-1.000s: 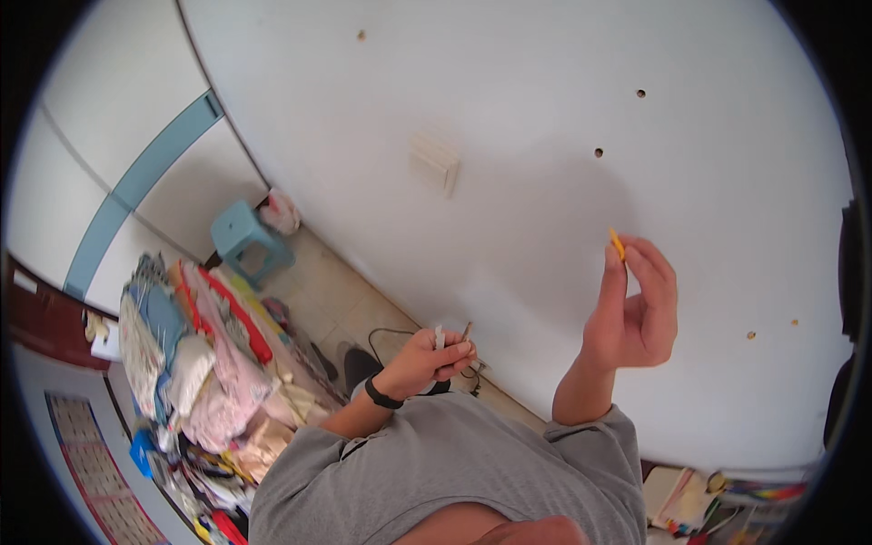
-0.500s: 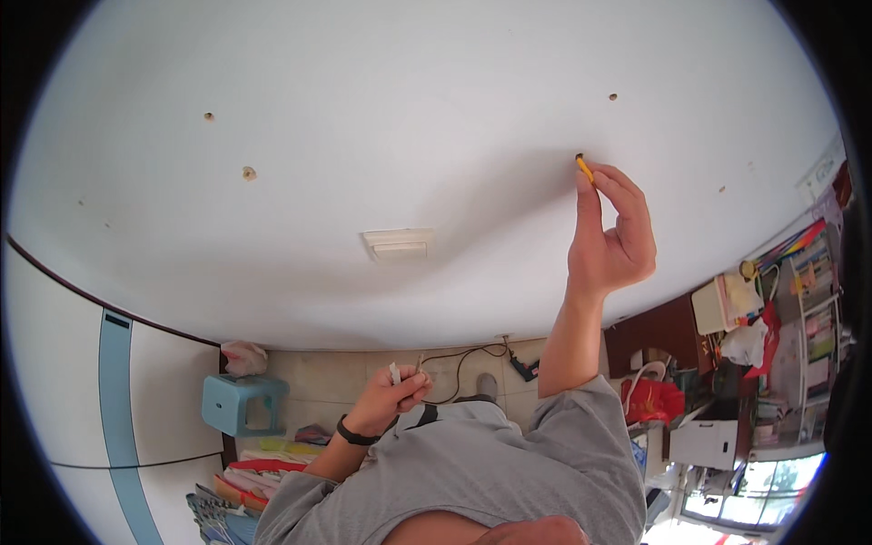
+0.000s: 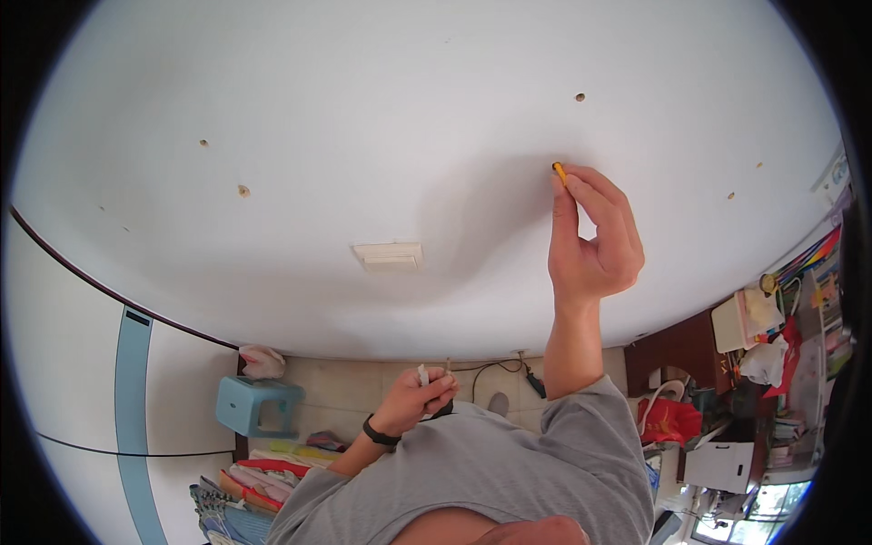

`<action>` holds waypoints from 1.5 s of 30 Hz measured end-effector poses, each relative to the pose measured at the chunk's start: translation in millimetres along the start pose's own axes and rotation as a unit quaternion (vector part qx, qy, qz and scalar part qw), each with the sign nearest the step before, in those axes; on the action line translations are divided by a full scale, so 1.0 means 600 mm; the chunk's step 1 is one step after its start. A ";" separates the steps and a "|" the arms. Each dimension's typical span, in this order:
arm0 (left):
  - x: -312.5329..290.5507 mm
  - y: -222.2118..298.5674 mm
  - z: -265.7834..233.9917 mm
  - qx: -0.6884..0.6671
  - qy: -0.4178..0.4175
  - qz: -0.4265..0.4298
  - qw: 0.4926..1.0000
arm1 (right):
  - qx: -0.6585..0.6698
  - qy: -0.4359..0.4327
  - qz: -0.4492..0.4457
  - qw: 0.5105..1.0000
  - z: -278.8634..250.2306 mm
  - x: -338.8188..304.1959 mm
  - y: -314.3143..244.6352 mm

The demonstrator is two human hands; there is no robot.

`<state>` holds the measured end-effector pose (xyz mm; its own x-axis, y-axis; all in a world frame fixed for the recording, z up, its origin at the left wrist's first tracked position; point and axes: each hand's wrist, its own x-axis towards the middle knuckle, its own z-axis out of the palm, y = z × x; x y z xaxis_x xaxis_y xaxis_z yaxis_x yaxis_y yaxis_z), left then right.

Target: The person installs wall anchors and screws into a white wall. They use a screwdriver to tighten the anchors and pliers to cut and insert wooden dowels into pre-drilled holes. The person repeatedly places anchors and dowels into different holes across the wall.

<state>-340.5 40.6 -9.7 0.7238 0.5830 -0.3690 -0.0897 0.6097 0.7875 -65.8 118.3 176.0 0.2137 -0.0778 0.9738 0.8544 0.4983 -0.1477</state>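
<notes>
My right hand (image 3: 597, 241) is raised to the white wall (image 3: 336, 100), pinching a yellow wall plug (image 3: 561, 176) between thumb and fingertips. The plug's far end meets a dark drilled hole (image 3: 555, 165); how deep it sits I cannot tell. Lower down, in front of my body, my left hand (image 3: 416, 401) is closed. A small white piece (image 3: 423, 373) and a thin, screw-like piece (image 3: 449, 365) stick up from its fingers. Another hole (image 3: 580, 97) lies above my right hand.
Two more holes, one crumbled-edged (image 3: 243, 191), mark the wall's left part. A light switch (image 3: 389, 256) sits mid-wall. Below are a blue stool (image 3: 250, 406), a dark cable (image 3: 490, 365) and a power tool (image 3: 535, 383) near the wall's foot. Cluttered shelves (image 3: 804, 391) stand right.
The view has shifted slightly. My right hand still pinches the yellow plug at the same hole, its fingers a little closer to the wall. My left hand keeps its small pieces.
</notes>
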 end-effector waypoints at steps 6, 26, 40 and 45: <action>0.006 0.001 0.005 -0.001 -0.010 -0.020 1.000 | -0.007 -0.028 -0.016 0.999 -0.005 0.006 -0.003; 0.006 0.015 0.004 0.004 -0.018 -0.036 0.999 | -0.017 0.038 0.007 0.999 0.019 -0.005 -0.004; -0.001 0.011 0.014 0.012 -0.022 -0.034 0.999 | -0.021 0.051 0.064 0.996 0.024 0.001 -0.022; -0.004 0.013 0.032 0.020 -0.029 -0.039 0.999 | -0.010 0.036 0.104 0.994 0.018 0.010 -0.025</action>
<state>-329.6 33.9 6.8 0.7654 0.5029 -0.4015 -0.0057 0.6291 0.7773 -82.3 119.6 186.0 0.4191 -0.0381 0.9071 0.7979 0.4923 -0.3479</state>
